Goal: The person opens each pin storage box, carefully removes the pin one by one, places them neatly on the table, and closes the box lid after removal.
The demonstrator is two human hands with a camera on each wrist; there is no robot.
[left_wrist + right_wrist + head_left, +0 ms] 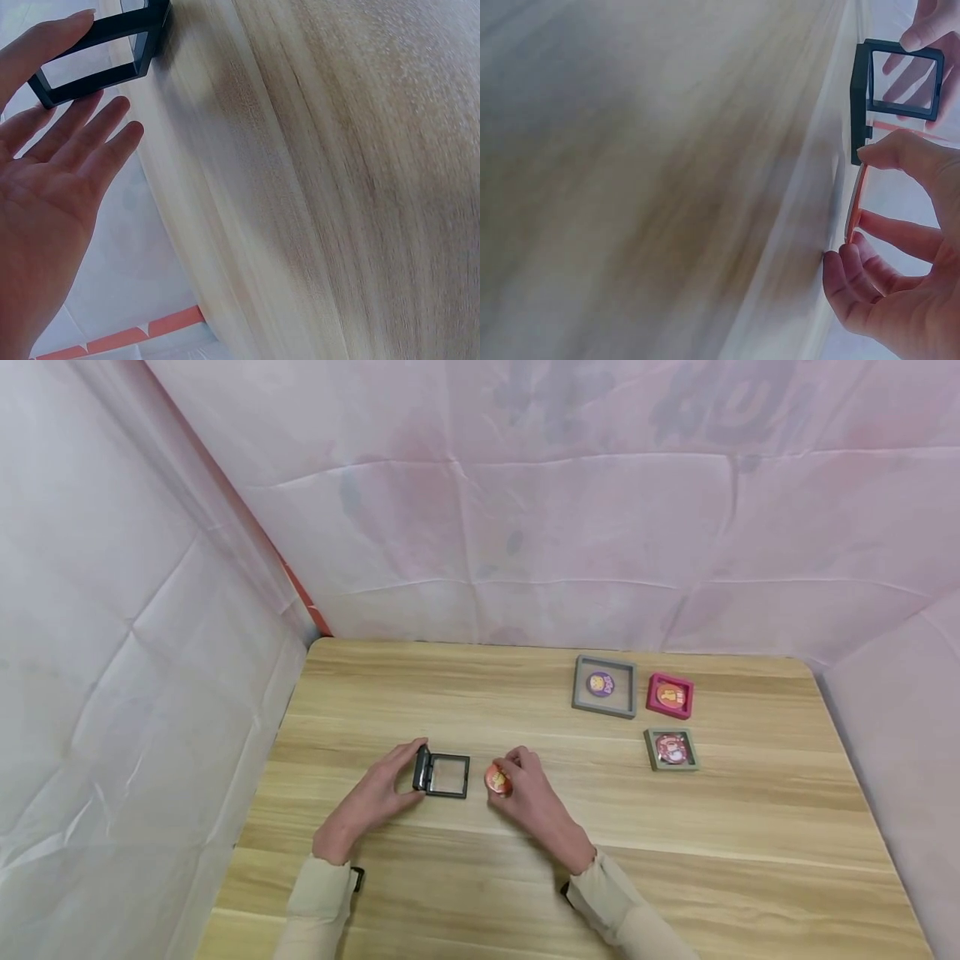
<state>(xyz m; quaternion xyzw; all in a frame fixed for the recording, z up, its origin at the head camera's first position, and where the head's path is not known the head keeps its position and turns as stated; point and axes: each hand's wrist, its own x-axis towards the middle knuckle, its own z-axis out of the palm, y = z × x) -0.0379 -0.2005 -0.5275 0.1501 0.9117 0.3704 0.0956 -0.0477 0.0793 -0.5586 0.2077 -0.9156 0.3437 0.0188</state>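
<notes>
The left hand [373,793] grips the upright half [422,768] of a hinged black frame [447,796] that stands open on the wooden surface [450,877], its other half lying toward the right with a clear window [448,774] facing up. In the left wrist view the thumb lies on one edge, some fingers are at the opposite edge, and the rest are spread apart. The right hand [536,793] pinches a round orange-red badge [494,780] by its rim between thumb and fingers, near the right edge of the frame; whether the badge touches the surface is hard to tell. For good work here, the left grip should stay light yet steady, so that the hinge does not swing and the base does not slide. The right fingers do best on the rim alone, leaving the printed face uncovered, with the badge kept nearly level and its picture turned to suit the frame before it goes over the window. A badge set down near the middle would likely sit clear of the hinge; pressing hard could stretch the film. The grey frame [603,711], pink frame [667,712] and green frame [677,767] farther right each show a badge within.
</notes>
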